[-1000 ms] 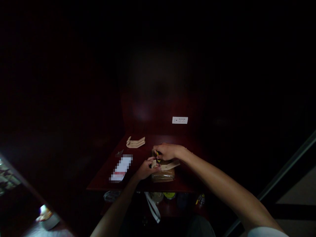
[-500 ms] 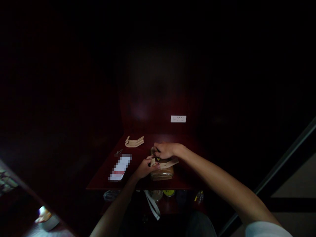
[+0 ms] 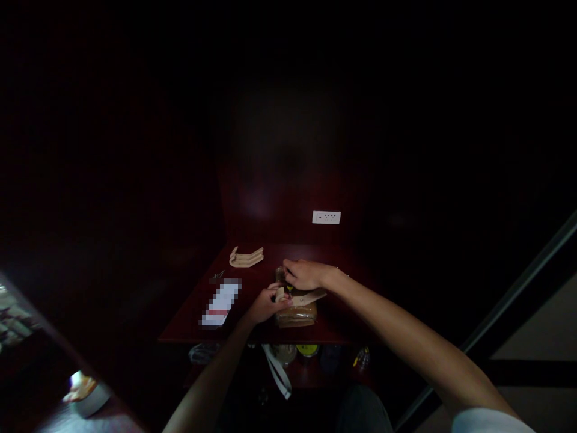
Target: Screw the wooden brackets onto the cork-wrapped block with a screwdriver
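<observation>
A beige hook-shaped strip point(image 3: 308, 299) lies across a brown package wrapped in clear plastic point(image 3: 297, 316). My left hand point(image 3: 265, 304) pinches the curled end of the strip and steadies it against the package. Above it, my right hand point(image 3: 303, 275) is closed around a small screwdriver point(image 3: 290, 288), of which a yellow part and a thin shaft pointing down at the strip show. The rest of the screwdriver is hidden by my fingers. A small round hole or screw shows on the strip, too small to tell which.
Several matching beige hooks point(image 3: 246, 258) sit at the table's back left. In front of them are a few small screws point(image 3: 217, 275) and a phone point(image 3: 222, 304). A white socket panel point(image 3: 326, 218) is on the back wall. Below the tabletop, a white strap point(image 3: 277, 371) hangs from a shelf.
My right hand has turned slightly at the wrist and fingers around the screwdriver. My left hand keeps its hold on the beige strip. The whole view has shifted a little.
</observation>
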Demonstrator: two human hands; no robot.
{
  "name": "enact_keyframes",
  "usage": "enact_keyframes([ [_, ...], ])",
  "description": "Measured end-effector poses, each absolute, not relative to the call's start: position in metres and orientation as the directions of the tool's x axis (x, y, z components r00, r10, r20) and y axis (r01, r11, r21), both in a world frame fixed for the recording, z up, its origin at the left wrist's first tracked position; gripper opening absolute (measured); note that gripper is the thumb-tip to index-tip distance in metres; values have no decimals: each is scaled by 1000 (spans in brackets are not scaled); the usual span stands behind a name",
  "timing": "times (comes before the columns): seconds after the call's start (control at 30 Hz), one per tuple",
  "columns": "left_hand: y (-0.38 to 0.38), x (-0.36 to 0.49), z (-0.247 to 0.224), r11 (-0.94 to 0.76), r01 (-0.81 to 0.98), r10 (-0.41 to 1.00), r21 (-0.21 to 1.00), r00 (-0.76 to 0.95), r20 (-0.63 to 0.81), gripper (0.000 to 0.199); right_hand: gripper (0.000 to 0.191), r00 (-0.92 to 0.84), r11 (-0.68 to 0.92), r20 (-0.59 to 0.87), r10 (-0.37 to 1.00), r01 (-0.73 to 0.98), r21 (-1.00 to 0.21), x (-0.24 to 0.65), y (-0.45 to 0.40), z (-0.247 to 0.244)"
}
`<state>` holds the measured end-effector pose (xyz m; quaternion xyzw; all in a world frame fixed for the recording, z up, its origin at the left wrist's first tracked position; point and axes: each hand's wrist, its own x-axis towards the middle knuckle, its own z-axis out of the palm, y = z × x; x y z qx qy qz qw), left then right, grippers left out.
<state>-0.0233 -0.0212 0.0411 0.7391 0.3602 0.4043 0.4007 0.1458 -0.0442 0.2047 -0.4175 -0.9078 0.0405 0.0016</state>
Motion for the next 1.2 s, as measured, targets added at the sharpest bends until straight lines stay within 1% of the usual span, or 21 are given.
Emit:
enact_keyframes([
  [0.1, -21, -23, 41, -410, 212, 862, 887, 408, 301, 26, 30, -675, 676, 62, 735, 723, -144, 148, -44, 197],
  [0.2, -21, -23, 40, -409, 219, 862, 886, 411, 297, 25, 32, -701, 741, 241, 671, 628, -236, 151, -46, 186],
  [0.27, -21, -23, 40, -415, 225, 860, 882, 413, 299, 25, 32, -679, 763, 347, 647, 576, -295, 153, -48, 178],
  [0.33, -21, -23, 40, -418, 231, 861, 879, 410, 301, 26, 28, -642, 755, 398, 656, 560, -341, 154, -50, 172],
  [0.43, -21, -23, 38, -411, 249, 870, 877, 395, 296, 27, 30, -585, 742, 459, 668, 566, -358, 156, -51, 164],
  [0.6, -20, -23, 35, -414, 247, 869, 876, 394, 299, 30, 37, -508, 699, 489, 709, 595, -396, 157, -54, 156],
  [0.83, -19, -23, 36, -417, 259, 871, 871, 390, 300, 31, 35, -434, 686, 538, 723, 543, -484, 158, -58, 148],
  [0.97, -20, -23, 38, -430, 261, 862, 865, 403, 307, 31, 36, -396, 665, 537, 745, 509, -546, 160, -58, 144],
  [1.2, -21, -24, 40, -448, 268, 856, 853, 404, 322, 29, 37, -395, 644, 510, 764, 511, -569, 161, -64, 145],
])
